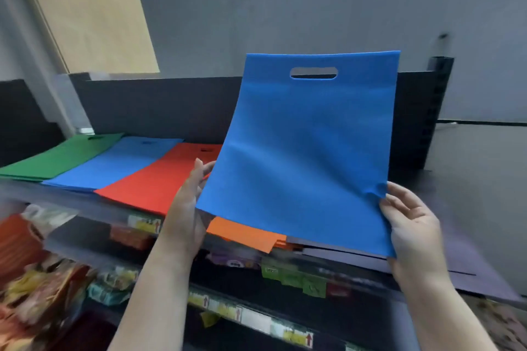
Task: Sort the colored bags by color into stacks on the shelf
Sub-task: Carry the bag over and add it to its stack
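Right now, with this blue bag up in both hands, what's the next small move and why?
Probably carry the blue bag leftward over the red stack to the blue stack. Both hands, left and right, grip its lower corners, and that stack matches its colour.

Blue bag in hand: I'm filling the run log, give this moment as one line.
held: blue bag | left hand: grips its left edge | right hand: grips its right edge | shelf: green stack, blue stack, red stack

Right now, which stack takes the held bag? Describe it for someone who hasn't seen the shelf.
On the shelf top, three flat stacks lie left of the held bag. Take the middle one, the blue stack, between the green stack and red stack.
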Motion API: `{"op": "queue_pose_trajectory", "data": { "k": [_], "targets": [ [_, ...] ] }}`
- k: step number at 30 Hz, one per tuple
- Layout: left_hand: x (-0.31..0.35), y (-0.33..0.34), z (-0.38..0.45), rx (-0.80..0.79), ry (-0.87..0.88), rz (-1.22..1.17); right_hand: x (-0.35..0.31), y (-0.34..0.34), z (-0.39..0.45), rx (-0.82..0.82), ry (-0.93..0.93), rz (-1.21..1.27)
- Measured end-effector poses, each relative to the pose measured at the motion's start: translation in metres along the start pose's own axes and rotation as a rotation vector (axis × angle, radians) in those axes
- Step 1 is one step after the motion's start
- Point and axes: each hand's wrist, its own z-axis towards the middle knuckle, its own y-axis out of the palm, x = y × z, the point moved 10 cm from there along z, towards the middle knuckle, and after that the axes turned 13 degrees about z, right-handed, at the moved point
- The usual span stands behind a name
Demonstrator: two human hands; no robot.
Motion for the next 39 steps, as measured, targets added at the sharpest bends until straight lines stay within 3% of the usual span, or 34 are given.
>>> {"op": "queue_pose_trajectory", "data": {
  "k": [4,12,22,31,39],
  "targets": [
    [0.025,-0.059,-0.023,-0.005,0.053,0.121,0.050,0.060,-0.014,-0.099,0.088,-0.064],
    [0.037,-0.229,-0.063,0.310,0.117,0.197,0.167,0.187,-0.078,-0.259,0.270,-0.052],
    [0.050,-0.388,-0.079,0.506,0.191,0.312,0.263,0.299,-0.144,-0.409,0.240,-0.148],
    [0.056,-0.459,-0.012,0.564,0.218,0.366,0.327,0.380,-0.113,-0.486,0.107,-0.298],
    [0.060,-0.481,0.100,0.455,0.255,0.474,0.364,0.429,-0.047,-0.448,0.016,-0.294]
  ]
}}
